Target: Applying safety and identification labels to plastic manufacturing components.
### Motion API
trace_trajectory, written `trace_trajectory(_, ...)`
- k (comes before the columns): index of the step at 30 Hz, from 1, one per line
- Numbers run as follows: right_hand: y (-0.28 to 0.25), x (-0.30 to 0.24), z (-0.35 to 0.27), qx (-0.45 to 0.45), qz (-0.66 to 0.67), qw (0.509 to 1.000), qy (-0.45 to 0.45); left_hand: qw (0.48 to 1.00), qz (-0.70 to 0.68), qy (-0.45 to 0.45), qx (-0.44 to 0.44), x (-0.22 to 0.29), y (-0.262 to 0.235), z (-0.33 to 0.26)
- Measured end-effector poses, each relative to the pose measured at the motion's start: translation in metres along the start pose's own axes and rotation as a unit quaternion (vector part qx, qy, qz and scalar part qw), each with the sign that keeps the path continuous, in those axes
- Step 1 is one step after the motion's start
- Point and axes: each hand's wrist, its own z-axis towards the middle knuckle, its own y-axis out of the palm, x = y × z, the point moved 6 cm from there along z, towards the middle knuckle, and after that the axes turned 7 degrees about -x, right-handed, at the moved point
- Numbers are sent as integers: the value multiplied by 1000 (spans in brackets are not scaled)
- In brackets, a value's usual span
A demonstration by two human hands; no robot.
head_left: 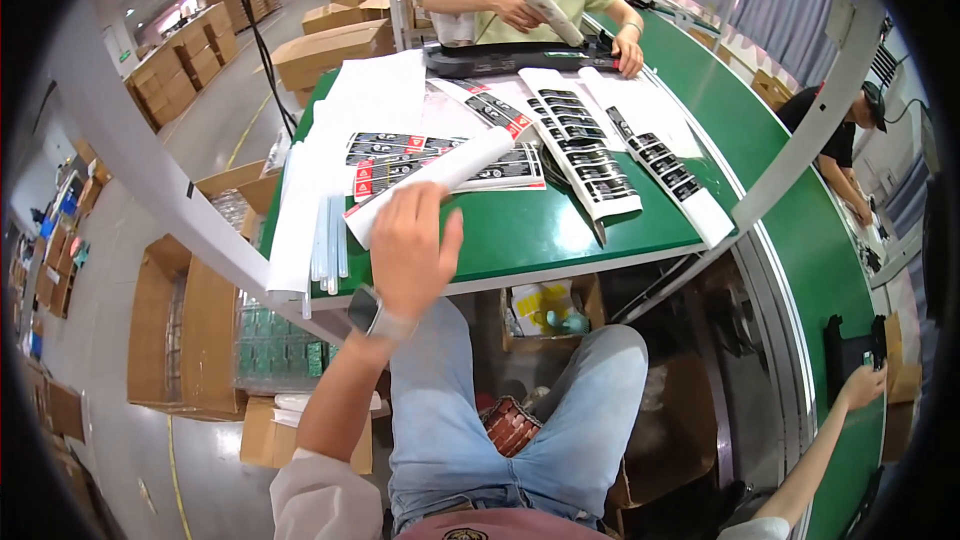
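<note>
My left hand (410,245), with a watch (365,308) at the wrist, lies over the near end of a curled white label sheet (465,162). Its thumb stands apart and the hand looks open; some fingertips are hard to make out. Printed black-and-red labels (385,147) lie beneath and beside the curl. Far out to the right, my right hand (862,386) grips the edge of a black plastic part (845,348) on the green conveyor. A small green-and-white piece shows by those fingers. Clear plastic strips (330,240) lie left of my left hand.
Label strips (585,145) and a pointed metal tool (600,231) lie on the green table (500,240). Across it a person holds a white wrapped tool (553,15) over a long black housing (500,60). Cartons (160,330) stand left, one beside green circuit boards (280,340). A metal post rises at right.
</note>
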Motion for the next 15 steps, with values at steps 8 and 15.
trace_trajectory(8, -223, -407, -141, -235, 555, 736, -309, 961, 273, 25, -38, -28, 34, 12)
trace_trajectory(15, -280, -569, -242, -610, 666, 403, -145, 955, 222, 178, 80, 19, -6, -20)
